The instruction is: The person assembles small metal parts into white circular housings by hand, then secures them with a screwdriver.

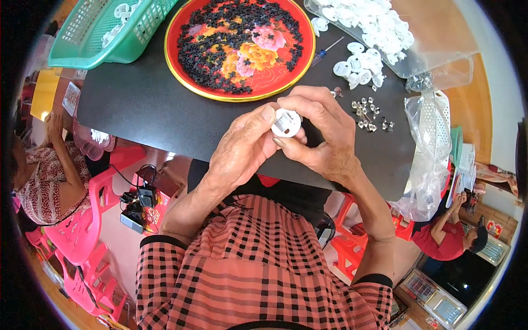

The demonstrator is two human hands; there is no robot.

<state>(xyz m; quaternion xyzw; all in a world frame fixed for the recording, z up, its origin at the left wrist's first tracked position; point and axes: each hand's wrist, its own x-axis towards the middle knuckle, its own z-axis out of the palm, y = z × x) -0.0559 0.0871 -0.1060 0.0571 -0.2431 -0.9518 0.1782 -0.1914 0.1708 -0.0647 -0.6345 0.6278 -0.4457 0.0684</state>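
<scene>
A small round white plastic part (286, 122), with an opening in the face turned up, is held above the near edge of the dark table (137, 104). My left hand (236, 144) grips it from the left, with the thumb at its rim. From the right, the curled fingers and thumb of my right hand (328, 129) close around its other side. Whatever lies inside the part is too small to make out. Just right of my right hand, several small clear pieces (363, 113) are scattered on the table. Loose white round parts (360, 67) lie beyond them.
A red flowered tray (171, 49) bears many small black pieces. A blue-handled screwdriver (319, 56) lies beside it. There is a green basket (118, 55) at far left and a clear bin (423, 52) of white parts at far right. Two other people sit at the sides, near pink chairs (82, 236).
</scene>
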